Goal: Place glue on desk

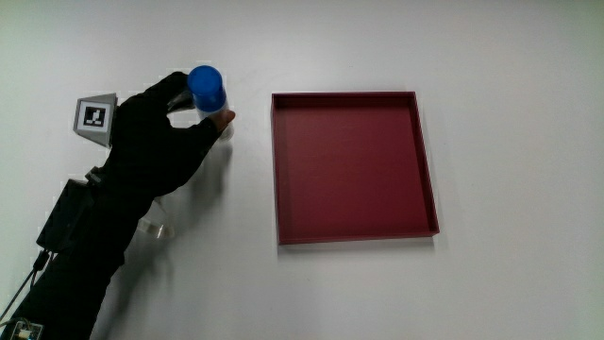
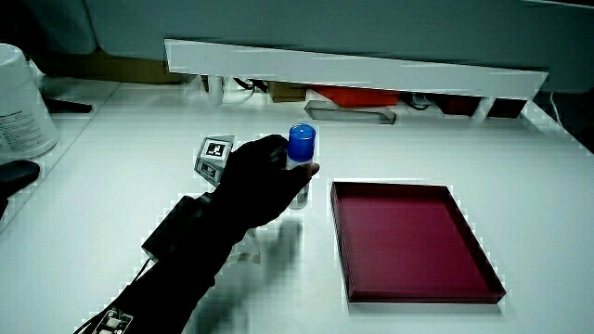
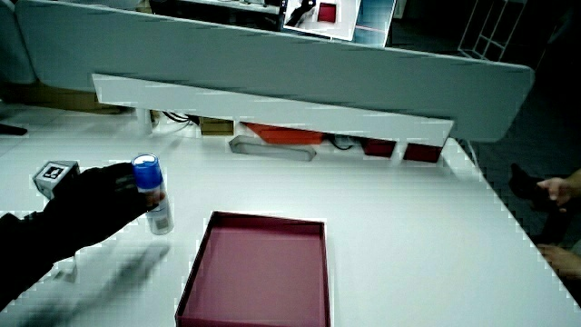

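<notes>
The glue (image 1: 208,92) is an upright stick with a blue cap and a pale body, standing on the white desk (image 1: 510,57) beside the dark red tray (image 1: 354,225). In both side views the glue (image 2: 300,153) (image 3: 152,194) is upright with its base at the desk surface. The gloved hand (image 1: 156,137) is wrapped around the stick just below the cap, fingers curled on it. A patterned cube (image 1: 94,117) sits on the hand's back.
The shallow red tray (image 2: 408,283) (image 3: 313,227) holds nothing. A low partition with a shelf (image 2: 353,65) runs along the desk's edge farthest from the person. A white container (image 2: 20,102) stands at the desk's edge in a side view.
</notes>
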Demonstrator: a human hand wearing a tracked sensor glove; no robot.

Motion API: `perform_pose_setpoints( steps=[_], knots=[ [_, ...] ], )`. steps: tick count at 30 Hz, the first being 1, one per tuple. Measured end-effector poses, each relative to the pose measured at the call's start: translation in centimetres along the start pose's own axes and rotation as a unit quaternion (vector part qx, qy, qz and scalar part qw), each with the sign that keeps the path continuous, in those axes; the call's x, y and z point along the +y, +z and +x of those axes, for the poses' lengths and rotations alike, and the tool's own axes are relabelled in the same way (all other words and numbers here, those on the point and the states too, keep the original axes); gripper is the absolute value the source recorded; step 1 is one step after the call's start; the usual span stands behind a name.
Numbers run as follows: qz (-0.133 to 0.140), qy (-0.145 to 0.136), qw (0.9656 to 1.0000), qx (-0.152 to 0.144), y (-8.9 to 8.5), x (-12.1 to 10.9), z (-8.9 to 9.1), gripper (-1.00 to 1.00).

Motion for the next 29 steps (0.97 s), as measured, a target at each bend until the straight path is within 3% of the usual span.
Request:
perform_pose_setpoints(
  steps=[6,13,16,17,21,23,29],
  knots=[
    [0.01,0.019,0.9997,0.014,0.6,0.0,-2.1,0.0],
    [0.018,0.03,0.9994,0.003,0.7,-0.2,-2.8,0.0],
    [0.011,0.039,0.9991,0.014,0.8,0.1,-3.0,0.0],
    [0.007,0.03,0.9995,0.001,0.7,0.2,-2.8,0.0],
    [0.009,0.029,0.9995,-0.004,0.7,0.2,-2.8,0.0],
    [0.007,0.032,0.9994,0.004,0.7,0.3,-2.9,-0.14],
    [0.002,0.051,0.9986,-0.015,0.9,-0.2,-3.1,-0.57]
  ],
)
